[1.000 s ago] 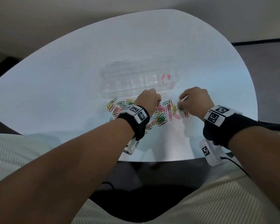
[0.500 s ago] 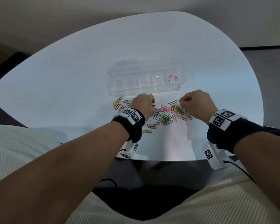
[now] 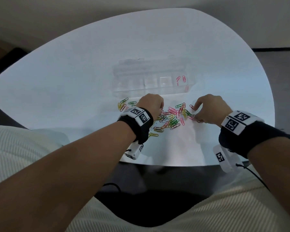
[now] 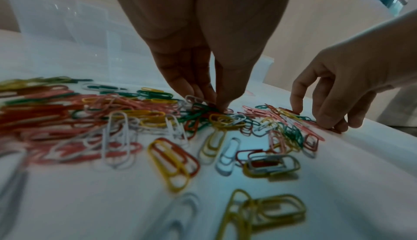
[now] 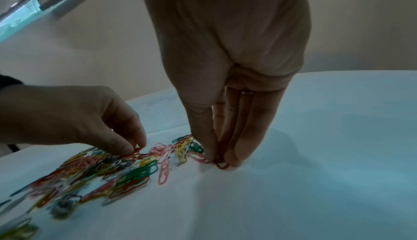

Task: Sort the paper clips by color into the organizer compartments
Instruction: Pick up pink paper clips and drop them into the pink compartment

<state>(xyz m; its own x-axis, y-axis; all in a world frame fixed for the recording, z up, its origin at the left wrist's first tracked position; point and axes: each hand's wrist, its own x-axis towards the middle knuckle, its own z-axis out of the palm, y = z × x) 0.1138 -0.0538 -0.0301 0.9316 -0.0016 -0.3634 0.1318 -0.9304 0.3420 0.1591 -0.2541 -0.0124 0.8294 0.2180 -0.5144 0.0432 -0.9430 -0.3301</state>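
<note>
Clear plastic, almost lost against the white table [image 3: 74, 67], makes up the organizer [image 3: 151, 77], a long box lying across the tabletop beyond both hands. Starting from its left end, the compartments I can make out hold nothing I can see; only the one at the right end has anything, a few red paper clips [image 3: 181, 80].

Just in front of the box sits the pile of paper clips [image 3: 172, 117], a loose scatter of red, pink, yellow, green and white running from left of the left wrist across to the right hand. Some yellow and white ones lie apart on the near side, closest to the person.

The left hand [image 3: 151, 104] is down on the middle of the pile, fingers bunched and pointing at the table. From the right wrist view its thumb and forefinger are pinched on a red clip [image 5: 137, 150] at the top of the heap, the clip barely off the others. The remaining fingers are curled in behind.

Further right, the right hand [image 3: 209, 108] stands at the pile's right edge, knuckles up. Its thumb and fingertips [image 5: 234, 156] come together on a dark red clip [image 5: 222, 165] that lies flat on the table, just clear of the pink ones beside it. The forefinger reaches a little ahead and touches down among the clips.

Both wrists carry black bands [image 3: 233, 139] with white marker tags.
</note>
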